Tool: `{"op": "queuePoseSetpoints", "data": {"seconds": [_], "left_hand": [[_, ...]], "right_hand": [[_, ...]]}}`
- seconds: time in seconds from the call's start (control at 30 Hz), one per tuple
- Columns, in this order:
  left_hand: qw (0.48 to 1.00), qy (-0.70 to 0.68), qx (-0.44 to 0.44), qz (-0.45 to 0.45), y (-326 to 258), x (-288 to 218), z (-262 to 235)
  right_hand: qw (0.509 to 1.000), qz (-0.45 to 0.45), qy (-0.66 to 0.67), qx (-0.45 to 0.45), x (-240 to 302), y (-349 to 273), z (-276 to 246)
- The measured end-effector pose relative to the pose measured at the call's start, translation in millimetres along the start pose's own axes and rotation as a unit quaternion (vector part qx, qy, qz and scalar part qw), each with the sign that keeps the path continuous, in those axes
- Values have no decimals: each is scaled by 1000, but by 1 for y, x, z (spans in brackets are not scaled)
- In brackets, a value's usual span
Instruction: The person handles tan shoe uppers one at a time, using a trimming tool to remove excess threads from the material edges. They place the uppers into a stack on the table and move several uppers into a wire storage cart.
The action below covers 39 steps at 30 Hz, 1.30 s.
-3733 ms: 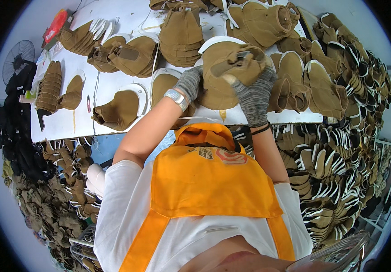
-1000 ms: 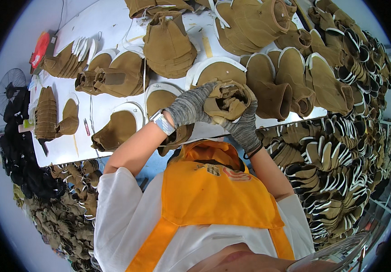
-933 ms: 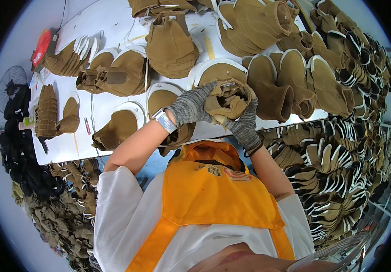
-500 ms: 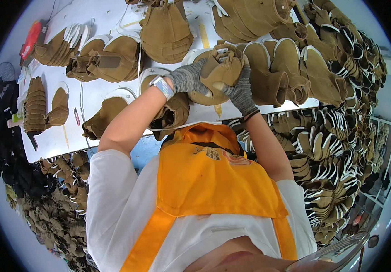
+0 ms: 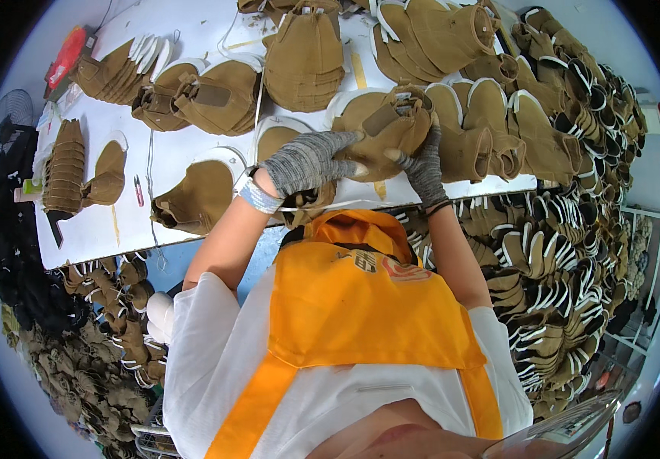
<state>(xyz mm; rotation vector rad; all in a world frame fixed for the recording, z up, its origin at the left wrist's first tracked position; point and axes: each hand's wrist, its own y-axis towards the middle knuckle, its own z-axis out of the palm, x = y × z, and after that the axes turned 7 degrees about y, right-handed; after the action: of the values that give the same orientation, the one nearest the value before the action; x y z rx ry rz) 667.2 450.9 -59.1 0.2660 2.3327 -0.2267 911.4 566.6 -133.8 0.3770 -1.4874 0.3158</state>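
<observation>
A brown suede boot upper [image 5: 380, 126] with a darker oblong patch and a pale edge at its far left lies before me on the white table. My right hand [image 5: 424, 170], in a grey knit glove, grips its right end, thumb on the near side and fingers partly hidden behind. My left hand [image 5: 307, 162], in a matching glove, has its fingers stretched and thumb apart, the tips against the upper's near left side. Beneath and behind the left hand are another boot upper [image 5: 275, 141] and more brown material, partly hidden by it.
White table [image 5: 127, 226] carries a stack of uppers [image 5: 305, 61], a row of boots [image 5: 533, 138] at right and small pink-handled snips [image 5: 139, 191] at left. Piled boots [image 5: 544, 268] crowd the right side; brown pieces [image 5: 78, 375] heap at lower left. A fan [image 5: 13, 122] stands far left.
The boot upper has turned, so its side with the dark patch now shows, and it sits lower on the table. My left hand has shifted down and left, its fingers spreading.
</observation>
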Motion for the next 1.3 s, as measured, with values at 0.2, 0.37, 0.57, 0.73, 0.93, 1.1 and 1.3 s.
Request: {"op": "queuePoseSetpoints", "data": {"seconds": [0.2,0.37,0.57,0.73,0.93,1.1,1.3], "left_hand": [[996,39,53,-53,-23,10,14],[988,101,73,-89,-6,-4,12],[989,86,-80,-87,36,10,34],[981,124,24,-150,50,16,46],[974,133,63,-171,51,18,46],[968,137,62,-201,52,24,50],[971,141,73,-181,52,28,49]], "right_hand": [[895,-256,-360,-69,28,-1,2],[875,-243,-415,-57,70,7,23],[863,-253,-437,1,68,14,29],[911,-253,-327,4,58,12,27],[936,-227,-267,-31,58,8,27],[985,-113,-84,-104,115,8,14],[952,-176,64,-243,184,8,-42]]}}
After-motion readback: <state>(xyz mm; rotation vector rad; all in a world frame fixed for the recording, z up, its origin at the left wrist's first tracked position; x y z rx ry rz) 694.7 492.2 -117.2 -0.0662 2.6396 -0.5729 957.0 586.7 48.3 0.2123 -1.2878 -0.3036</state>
